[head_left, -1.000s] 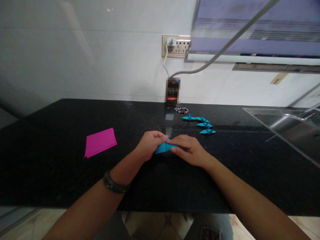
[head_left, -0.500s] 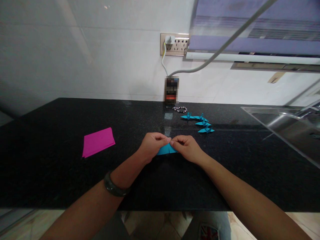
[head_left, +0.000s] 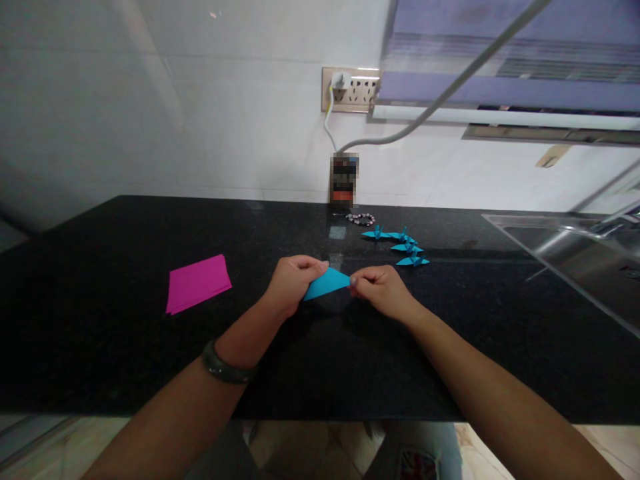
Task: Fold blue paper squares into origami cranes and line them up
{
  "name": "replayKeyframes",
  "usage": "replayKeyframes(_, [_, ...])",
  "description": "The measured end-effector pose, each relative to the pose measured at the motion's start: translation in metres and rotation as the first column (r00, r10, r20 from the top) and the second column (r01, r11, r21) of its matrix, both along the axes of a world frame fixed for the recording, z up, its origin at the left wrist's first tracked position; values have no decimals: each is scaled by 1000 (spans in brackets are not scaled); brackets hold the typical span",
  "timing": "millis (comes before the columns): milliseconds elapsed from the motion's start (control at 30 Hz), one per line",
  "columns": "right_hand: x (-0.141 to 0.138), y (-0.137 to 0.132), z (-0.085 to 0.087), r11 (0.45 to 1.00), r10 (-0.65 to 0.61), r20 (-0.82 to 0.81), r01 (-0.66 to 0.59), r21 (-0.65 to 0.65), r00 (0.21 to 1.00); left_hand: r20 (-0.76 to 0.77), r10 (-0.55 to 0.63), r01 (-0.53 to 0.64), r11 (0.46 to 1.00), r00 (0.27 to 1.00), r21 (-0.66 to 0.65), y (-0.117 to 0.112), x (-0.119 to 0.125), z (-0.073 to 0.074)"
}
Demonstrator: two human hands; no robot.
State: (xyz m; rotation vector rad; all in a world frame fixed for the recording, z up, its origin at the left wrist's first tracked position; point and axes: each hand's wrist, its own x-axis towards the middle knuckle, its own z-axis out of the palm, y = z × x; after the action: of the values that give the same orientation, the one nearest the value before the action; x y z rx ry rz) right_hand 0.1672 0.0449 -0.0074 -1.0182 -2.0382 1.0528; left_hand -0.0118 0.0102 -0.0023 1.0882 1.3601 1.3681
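A folded piece of blue paper (head_left: pixel 326 284) is held between my two hands above the dark countertop (head_left: pixel 125 360). My left hand (head_left: pixel 295 281) grips its wide left side, thumb on top. The pointed right tip is pinched by the thumb and fingers of my right hand (head_left: pixel 377 288). Beyond my right hand several folded blue paper cranes (head_left: pixel 411 248) stand in a cluster. A stack of pink paper sheets (head_left: pixel 199 283) lies to the left of my left hand.
A beaded bracelet (head_left: pixel 361 219) lies near the wall, beside a blurred dark box-like object (head_left: pixel 344 180) with a grey cable (head_left: pixel 400 137). A wall socket (head_left: pixel 350 90) is above. On the right is a metal sink (head_left: pixel 590 260). The counter's front edge runs just before my legs.
The blue paper has turned from a wide shape with a middle slit to a point facing right. My left hand moved slightly left and up; my right hand now pinches the tip.
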Motion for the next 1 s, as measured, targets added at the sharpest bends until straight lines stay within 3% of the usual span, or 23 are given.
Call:
replayKeyframes(300, [4,6,-1,997,-54,-31,52,-58,998,79,11,-6,999,997,-54,1,2,-1])
replayKeyframes(500, [4,8,-1,981,-93,-129,69,-179,987,150,97,-92,995,984,-40,3,-2,-1])
replayKeyframes(700, [-8,-1,-5,942,-152,-270,57,-330,951,127,-48,55,997,991,-51,-1,7,-4])
replayKeyframes(900, [-9,-3,-8,977,-129,-251,80,-199,959,28,-77,77,997,997,-13,-5,12,-1])
replayKeyframes(1000, [-7,-4,-6,980,-57,-197,17,-199,979,-12,-92,92,996,996,-17,-6,14,0])
